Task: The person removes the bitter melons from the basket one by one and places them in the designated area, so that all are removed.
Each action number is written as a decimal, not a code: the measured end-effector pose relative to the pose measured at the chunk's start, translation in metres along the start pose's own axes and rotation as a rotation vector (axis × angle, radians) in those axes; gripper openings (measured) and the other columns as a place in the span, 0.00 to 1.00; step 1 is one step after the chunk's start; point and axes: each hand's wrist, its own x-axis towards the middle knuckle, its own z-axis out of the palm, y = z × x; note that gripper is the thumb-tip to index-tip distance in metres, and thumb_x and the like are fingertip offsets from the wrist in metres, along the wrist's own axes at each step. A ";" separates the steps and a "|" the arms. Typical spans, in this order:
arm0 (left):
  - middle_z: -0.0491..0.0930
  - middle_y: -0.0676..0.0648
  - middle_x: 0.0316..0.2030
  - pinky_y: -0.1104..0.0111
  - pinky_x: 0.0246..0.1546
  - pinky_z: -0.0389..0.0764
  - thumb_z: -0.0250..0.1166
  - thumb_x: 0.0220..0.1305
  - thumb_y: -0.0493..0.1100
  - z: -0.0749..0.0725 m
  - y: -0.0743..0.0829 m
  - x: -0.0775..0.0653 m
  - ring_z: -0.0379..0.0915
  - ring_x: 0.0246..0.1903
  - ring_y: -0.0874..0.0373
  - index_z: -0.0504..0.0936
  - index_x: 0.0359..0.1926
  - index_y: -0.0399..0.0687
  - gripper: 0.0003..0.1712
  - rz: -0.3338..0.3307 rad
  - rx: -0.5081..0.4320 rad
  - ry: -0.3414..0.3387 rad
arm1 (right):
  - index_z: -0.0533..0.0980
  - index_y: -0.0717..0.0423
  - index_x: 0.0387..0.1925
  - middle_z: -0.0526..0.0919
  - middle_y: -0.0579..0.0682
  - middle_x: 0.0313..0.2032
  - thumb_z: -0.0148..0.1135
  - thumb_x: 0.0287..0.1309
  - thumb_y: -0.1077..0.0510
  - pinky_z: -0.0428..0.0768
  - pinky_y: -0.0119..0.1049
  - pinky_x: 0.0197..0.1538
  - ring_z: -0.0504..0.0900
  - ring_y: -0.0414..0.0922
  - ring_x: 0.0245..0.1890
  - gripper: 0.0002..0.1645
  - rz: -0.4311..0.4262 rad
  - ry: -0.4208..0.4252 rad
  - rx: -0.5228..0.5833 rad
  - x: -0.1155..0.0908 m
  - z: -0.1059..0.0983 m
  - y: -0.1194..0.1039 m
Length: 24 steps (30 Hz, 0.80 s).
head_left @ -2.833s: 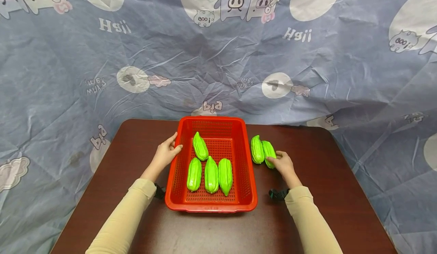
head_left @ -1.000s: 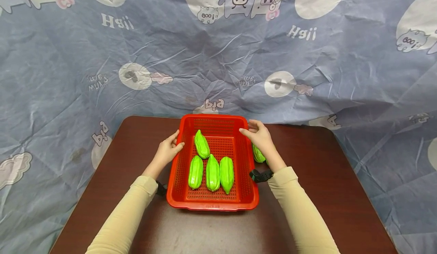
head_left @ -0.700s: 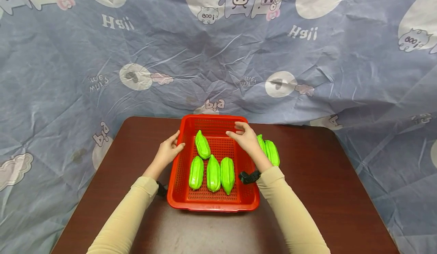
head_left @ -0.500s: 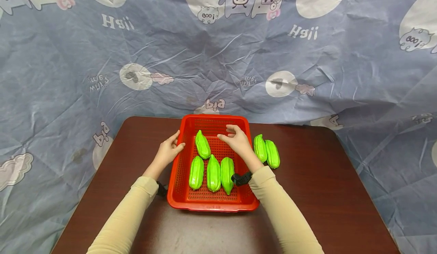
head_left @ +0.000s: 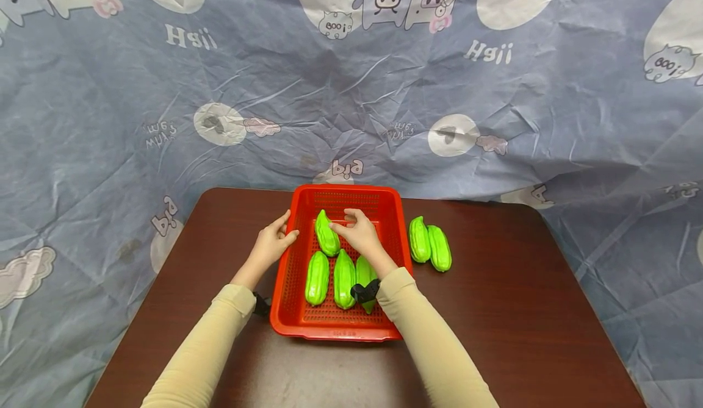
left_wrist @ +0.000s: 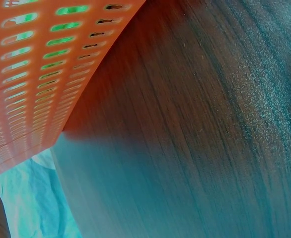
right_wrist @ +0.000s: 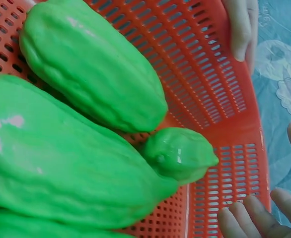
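A red plastic basket [head_left: 335,333] with perforated walls holds several bright green, ridged bitter melons. My left hand [head_left: 268,243] grips its left rim, thumb over the inner side and fingers outside. Over the basket, my right hand [head_left: 359,232] holds nothing; its fingers are loosely bent and its thumb overlaps the rear bitter melon [head_left: 326,237] in the head view. Nearer the front lie a left bitter melon [head_left: 317,278], a middle one, and a right bitter melon [head_left: 365,271] partly covered by my right wrist. The right wrist view shows the right hand's fingers [right_wrist: 250,218] apart from the melons.
Two more bitter melons, one nearer [head_left: 420,240] the basket and one farther right [head_left: 440,249], lie side by side on the dark brown table [head_left: 511,298]. A wrinkled blue-grey printed cloth [head_left: 329,78] hangs behind the table.
My right hand has moved left from the two bitter melons on the table, across the basket's right rim, to above the rear melon. The left hand stays on the rim; the melons keep their places.
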 end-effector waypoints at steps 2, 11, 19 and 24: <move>0.76 0.43 0.35 0.68 0.27 0.69 0.63 0.68 0.44 0.000 0.000 0.000 0.64 0.23 0.57 0.58 0.75 0.45 0.39 -0.001 0.004 0.000 | 0.67 0.57 0.68 0.73 0.59 0.63 0.68 0.59 0.47 0.76 0.51 0.59 0.74 0.57 0.62 0.39 0.015 -0.013 0.009 0.001 0.003 0.002; 0.75 0.44 0.34 0.69 0.26 0.68 0.63 0.68 0.44 -0.001 0.001 0.000 0.63 0.23 0.57 0.59 0.75 0.46 0.39 0.002 0.000 0.005 | 0.67 0.58 0.68 0.74 0.60 0.62 0.68 0.59 0.46 0.76 0.50 0.60 0.74 0.57 0.62 0.40 0.025 -0.009 -0.010 0.004 0.013 0.008; 0.74 0.44 0.33 0.70 0.25 0.68 0.63 0.68 0.44 0.001 0.001 -0.001 0.64 0.23 0.58 0.59 0.75 0.45 0.39 0.007 0.009 0.014 | 0.68 0.61 0.66 0.75 0.62 0.61 0.69 0.57 0.46 0.74 0.51 0.61 0.74 0.57 0.62 0.41 0.057 -0.038 -0.061 0.007 0.026 0.012; 0.74 0.44 0.32 0.70 0.24 0.67 0.63 0.68 0.45 0.002 0.001 -0.002 0.63 0.22 0.58 0.58 0.75 0.44 0.39 0.007 0.011 0.011 | 0.67 0.62 0.67 0.75 0.62 0.61 0.69 0.57 0.46 0.74 0.51 0.61 0.75 0.58 0.60 0.42 0.079 -0.059 -0.069 0.008 0.033 0.013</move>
